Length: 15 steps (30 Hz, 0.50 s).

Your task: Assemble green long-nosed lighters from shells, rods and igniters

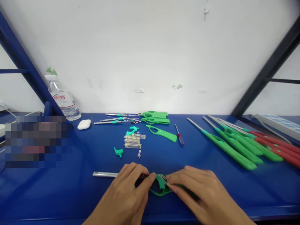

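Note:
A long-nosed lighter with a green handle (161, 187) and a metal tube (104, 174) lies on the blue table (70, 187) near its front edge. My left hand (127, 195) is closed on the lighter where the tube meets the handle. My right hand (201, 193) presses its fingertips on the handle's trigger area from the right. Just beyond my hands lie several small clear lighter inserts (132, 141), two teal trigger pieces (118, 151) and a tiny metal part (139, 153).
Farther back lie half-built lighters with wires (131, 118), a loose green handle half (161, 133) and a small red screwdriver (180, 136). Finished green (229, 148) and red (278, 147) lighters are on the right. A water bottle (62, 98) and white earbud case (84, 124) stand left.

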Each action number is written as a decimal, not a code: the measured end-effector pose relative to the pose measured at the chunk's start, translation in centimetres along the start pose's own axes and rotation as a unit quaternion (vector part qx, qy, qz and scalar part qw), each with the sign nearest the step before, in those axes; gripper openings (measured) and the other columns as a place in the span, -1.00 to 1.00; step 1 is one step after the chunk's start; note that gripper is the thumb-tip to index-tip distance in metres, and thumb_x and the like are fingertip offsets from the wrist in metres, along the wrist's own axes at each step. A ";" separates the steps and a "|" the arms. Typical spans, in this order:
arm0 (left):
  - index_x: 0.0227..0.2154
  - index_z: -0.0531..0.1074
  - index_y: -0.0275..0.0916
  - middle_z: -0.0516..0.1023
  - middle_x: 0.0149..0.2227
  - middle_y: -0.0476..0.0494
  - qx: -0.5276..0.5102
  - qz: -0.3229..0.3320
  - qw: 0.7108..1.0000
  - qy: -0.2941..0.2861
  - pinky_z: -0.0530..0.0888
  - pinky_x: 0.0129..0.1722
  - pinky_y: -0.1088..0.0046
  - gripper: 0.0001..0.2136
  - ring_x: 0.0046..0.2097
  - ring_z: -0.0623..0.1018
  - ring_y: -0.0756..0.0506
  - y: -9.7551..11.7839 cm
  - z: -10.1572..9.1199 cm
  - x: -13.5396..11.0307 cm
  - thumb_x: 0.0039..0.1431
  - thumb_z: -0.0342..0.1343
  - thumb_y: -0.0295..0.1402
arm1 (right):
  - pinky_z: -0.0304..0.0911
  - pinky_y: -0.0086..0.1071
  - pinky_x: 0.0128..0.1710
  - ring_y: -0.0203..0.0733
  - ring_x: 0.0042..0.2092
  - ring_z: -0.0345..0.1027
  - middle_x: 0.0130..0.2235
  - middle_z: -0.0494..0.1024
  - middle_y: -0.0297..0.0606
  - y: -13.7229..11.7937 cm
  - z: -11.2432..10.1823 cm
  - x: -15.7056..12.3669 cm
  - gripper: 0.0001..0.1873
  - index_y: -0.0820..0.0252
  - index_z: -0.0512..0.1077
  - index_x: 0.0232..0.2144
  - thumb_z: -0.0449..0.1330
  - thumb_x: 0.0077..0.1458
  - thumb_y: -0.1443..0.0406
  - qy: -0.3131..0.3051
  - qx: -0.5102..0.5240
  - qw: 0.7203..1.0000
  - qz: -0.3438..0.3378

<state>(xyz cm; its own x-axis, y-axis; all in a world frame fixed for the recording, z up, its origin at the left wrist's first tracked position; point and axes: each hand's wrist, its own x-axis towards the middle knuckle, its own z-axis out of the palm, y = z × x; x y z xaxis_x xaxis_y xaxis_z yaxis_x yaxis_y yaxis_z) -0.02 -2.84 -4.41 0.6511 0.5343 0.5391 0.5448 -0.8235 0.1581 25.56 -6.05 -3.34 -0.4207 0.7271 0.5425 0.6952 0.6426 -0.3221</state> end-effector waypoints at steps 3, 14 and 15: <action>0.14 0.52 -0.28 0.56 -0.10 -0.22 -0.005 -0.001 1.000 0.001 0.58 -0.09 0.25 -0.62 -0.13 0.53 -0.18 0.0 0.0 0.1 0.42 -0.05 -0.65 | 0.42 -0.46 -0.09 -0.31 -0.23 0.66 -0.16 0.76 -0.53 0.0 0.0 -0.1 -0.74 -0.05 0.52 -0.12 0.04 0.58 0.14 -0.005 -0.001 1.000 -0.002; 0.17 0.50 -0.27 0.56 -0.07 -0.22 -0.006 -0.004 1.000 -0.014 0.59 -0.05 0.21 -0.61 -0.10 0.53 -0.19 0.0 0.0 -0.1 0.43 -0.05 -0.65 | 0.39 -0.46 -0.08 -0.32 -0.20 0.66 -0.13 0.76 -0.57 0.1 -0.1 -0.1 -0.79 -0.07 0.50 -0.10 0.07 0.57 0.16 -0.003 -0.004 1.000 0.000; 0.17 0.50 -0.27 0.56 -0.07 -0.22 -0.006 -0.005 1.000 -0.014 0.59 -0.05 0.21 -0.61 -0.10 0.53 -0.19 0.0 0.0 -0.2 0.43 -0.05 -0.65 | 0.39 -0.46 -0.09 -0.32 -0.20 0.66 -0.14 0.76 -0.57 0.0 -0.1 -0.1 -0.79 -0.07 0.50 -0.10 0.07 0.57 0.16 -0.004 -0.002 1.000 0.000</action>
<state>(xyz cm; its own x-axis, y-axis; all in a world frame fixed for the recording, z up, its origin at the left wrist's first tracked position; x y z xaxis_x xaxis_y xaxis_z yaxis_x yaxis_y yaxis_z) -0.12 -2.96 -4.47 0.6610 0.5469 0.5138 0.5443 -0.8208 0.1734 25.67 -6.13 -3.36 -0.4257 0.7294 0.5355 0.6972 0.6416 -0.3197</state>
